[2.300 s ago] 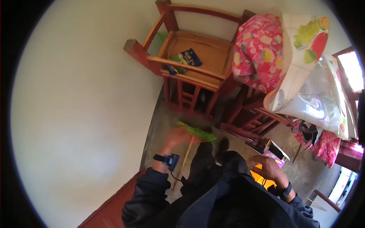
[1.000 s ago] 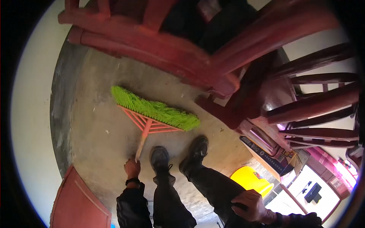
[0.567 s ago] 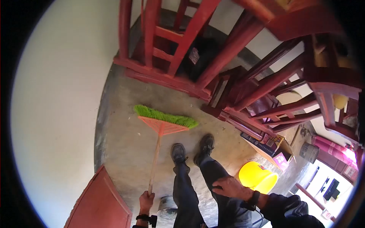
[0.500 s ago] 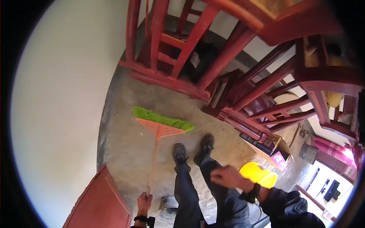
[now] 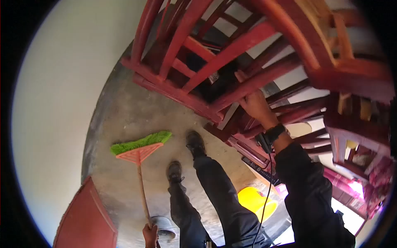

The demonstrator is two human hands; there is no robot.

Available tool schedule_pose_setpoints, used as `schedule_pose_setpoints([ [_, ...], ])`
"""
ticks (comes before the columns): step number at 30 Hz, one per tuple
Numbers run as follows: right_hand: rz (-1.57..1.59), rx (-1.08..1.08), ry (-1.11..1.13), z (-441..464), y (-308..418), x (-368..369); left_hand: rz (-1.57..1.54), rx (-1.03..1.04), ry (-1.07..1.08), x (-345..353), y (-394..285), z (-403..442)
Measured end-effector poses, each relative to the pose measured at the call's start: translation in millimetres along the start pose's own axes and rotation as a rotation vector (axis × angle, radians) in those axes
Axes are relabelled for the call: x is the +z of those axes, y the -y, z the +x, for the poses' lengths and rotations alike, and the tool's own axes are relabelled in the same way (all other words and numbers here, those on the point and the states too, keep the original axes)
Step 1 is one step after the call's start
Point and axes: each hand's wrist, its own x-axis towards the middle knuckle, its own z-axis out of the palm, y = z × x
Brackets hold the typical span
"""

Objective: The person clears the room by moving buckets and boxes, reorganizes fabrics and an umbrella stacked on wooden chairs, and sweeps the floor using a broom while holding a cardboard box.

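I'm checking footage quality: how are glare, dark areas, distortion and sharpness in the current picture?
Head view, edges: rounded black border, wide-angle bowing; head view, lower right: bright patch washed out; head view, behind the bars of the red chair: dark, detail hard to make out; head view, floor: broom fairly sharp.

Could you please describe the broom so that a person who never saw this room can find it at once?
Start from the red wooden furniture at the top, then look at the floor below, left of the dark shoes. There is the broom, held in the left hand; nothing else has its bright green bristles.
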Motion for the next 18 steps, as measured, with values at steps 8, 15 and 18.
schedule_pose_setpoints([
  [8,-0.002,-0.289,0.188,115.7,-9.0,44.3,-0.231,-0.193,-0.023,75.4,64.7,-8.8],
  [15,-0.117,-0.384,0.246,107.9,-27.2,66.9,-0.249,-0.270,-0.058,85.4,38.0,-22.0],
  [18,-0.162,-0.204,0.403,87.3,-31.7,68.5,-0.289,-0.265,-0.047,81.6,29.8,-29.0],
])
